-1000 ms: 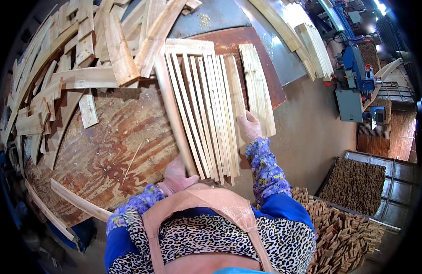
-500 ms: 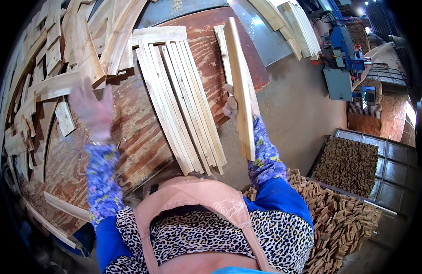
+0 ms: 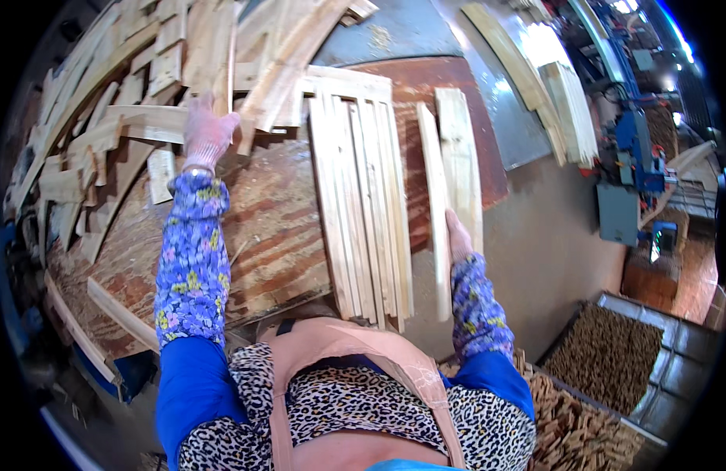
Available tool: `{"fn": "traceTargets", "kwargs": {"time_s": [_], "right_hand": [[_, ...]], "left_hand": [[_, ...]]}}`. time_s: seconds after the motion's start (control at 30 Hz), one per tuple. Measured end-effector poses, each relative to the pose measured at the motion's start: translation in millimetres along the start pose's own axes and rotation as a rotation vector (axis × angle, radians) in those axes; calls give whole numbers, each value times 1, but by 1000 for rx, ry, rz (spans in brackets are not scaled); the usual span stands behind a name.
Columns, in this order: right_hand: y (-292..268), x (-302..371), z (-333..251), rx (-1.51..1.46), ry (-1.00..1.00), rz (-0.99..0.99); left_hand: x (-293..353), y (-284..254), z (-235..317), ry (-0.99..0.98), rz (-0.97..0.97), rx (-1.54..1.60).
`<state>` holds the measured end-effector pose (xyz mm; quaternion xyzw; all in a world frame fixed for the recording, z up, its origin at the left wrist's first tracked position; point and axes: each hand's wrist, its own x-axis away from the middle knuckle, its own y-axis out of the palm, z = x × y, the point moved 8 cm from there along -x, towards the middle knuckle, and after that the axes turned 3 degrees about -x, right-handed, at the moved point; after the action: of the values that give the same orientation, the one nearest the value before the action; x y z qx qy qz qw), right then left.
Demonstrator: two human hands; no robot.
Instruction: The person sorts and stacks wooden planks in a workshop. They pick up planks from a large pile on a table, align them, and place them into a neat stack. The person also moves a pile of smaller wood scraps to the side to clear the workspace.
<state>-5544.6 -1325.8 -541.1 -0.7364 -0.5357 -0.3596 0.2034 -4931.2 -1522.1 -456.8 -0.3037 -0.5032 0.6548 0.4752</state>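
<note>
My left hand [image 3: 208, 135], in a pale glove, is closed at the near end of a wooden board [image 3: 215, 59] in the jumbled pile at the far left. My right hand [image 3: 459, 235] is against the right side of a narrow wooden strip [image 3: 434, 204]; its fingers are partly hidden by the strip. Just beyond that hand, a wider pale board [image 3: 459, 149] lies lengthwise. Between my hands, several long strips [image 3: 363, 212] lie side by side, their near ends past the table edge. A crosswise board [image 3: 351, 81] lies at their far ends.
The worn reddish wooden table [image 3: 273, 228] is under the strips. More boards [image 3: 516, 74] lie on a metal surface at the far right. Blue machinery [image 3: 634, 157] stands beyond. Cut wood blocks [image 3: 583, 428] are heaped at the lower right, beside a dark tray [image 3: 606, 357] of small pieces.
My left hand has reached farther forward onto a board in the pile. The strip at my right hand has been lowered beside the wider board. The whole view has shifted.
</note>
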Motion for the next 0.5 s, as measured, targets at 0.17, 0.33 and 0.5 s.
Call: {"fn": "traceTargets", "kwargs": {"time_s": [0.17,0.33,0.5], "right_hand": [[29,40,-11,505,-166,20],[51,30,-6,741,-477,41],[186,69,-82,191,-462,-122]], "left_hand": [[92,-19,-4,67,-410,1584],[191,-8,47,53,-675,1984],[261,22,140,-70,-1035,2039]]}}
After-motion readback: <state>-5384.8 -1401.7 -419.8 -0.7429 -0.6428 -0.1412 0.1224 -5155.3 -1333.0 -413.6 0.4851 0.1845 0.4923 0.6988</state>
